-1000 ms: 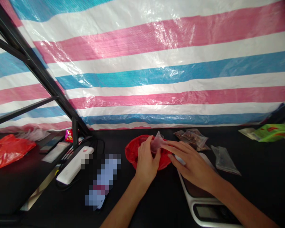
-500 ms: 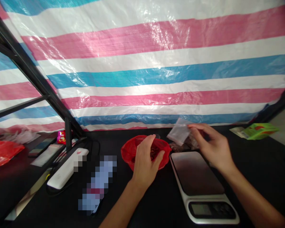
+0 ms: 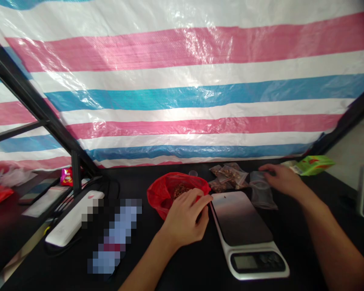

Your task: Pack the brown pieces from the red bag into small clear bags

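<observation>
My left hand (image 3: 186, 220) rests over the right side of a red plastic bag (image 3: 157, 198), its fingers bent and apart. The bag stands with its mouth spread, and small brown pieces (image 3: 180, 189) lie inside. One fingertip reaches the upper left corner of a white kitchen scale (image 3: 242, 226), whose dark plate carries a tiny speck. My right hand (image 3: 283, 180) is at the top edge of a flat, clear zip bag (image 3: 262, 192) right of the scale, with thumb and forefinger apart. Several small clear bags filled with brown pieces (image 3: 232, 173) lie behind the scale.
A small clear cup (image 3: 193, 173) sits behind the red bag. A green packet (image 3: 317, 165) lies at the far right. On the left are a white power strip (image 3: 74, 220), cables and a pixelated blue object (image 3: 117, 236). Striped sheeting (image 3: 182, 101) hangs behind the black table.
My left hand has come out of the red bag's mouth toward the scale. My right hand has moved right, and the clear bag it held raised now appears down on the table.
</observation>
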Demonstrator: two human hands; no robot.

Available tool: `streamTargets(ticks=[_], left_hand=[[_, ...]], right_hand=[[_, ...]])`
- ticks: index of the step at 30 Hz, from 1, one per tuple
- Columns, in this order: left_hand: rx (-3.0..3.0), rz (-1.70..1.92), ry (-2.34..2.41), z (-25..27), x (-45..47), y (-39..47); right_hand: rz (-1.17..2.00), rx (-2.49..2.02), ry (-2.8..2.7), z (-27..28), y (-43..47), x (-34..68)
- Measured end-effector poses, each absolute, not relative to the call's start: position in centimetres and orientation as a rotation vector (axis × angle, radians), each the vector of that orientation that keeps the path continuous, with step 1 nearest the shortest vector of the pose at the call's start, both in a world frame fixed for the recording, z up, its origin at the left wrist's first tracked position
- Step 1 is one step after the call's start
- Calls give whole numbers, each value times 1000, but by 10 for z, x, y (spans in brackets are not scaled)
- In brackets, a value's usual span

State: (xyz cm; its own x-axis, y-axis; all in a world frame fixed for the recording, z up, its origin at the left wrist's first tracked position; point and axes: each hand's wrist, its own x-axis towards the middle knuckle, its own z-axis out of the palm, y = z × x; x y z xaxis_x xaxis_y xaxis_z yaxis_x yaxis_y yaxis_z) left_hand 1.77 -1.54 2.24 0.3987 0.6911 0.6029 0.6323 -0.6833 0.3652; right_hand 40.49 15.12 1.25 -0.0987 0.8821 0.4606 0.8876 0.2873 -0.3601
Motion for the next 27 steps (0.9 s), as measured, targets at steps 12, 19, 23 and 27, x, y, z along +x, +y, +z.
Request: streamTargets(ticks=[12,19,23,27], left_hand=[[2498,691,1312,26,15,-15],[2433,670,1230,21,22,-20],[2468,694,1232,18,24,-22],[2525,698,1241,16,26,-21]], right_hand=[[612,-1032,-2561,53,77,280],[535,-1042,-2599,46,82,282],[386,-998,-2552,47,80,275],[197,-895,-2278,49,69,250]])
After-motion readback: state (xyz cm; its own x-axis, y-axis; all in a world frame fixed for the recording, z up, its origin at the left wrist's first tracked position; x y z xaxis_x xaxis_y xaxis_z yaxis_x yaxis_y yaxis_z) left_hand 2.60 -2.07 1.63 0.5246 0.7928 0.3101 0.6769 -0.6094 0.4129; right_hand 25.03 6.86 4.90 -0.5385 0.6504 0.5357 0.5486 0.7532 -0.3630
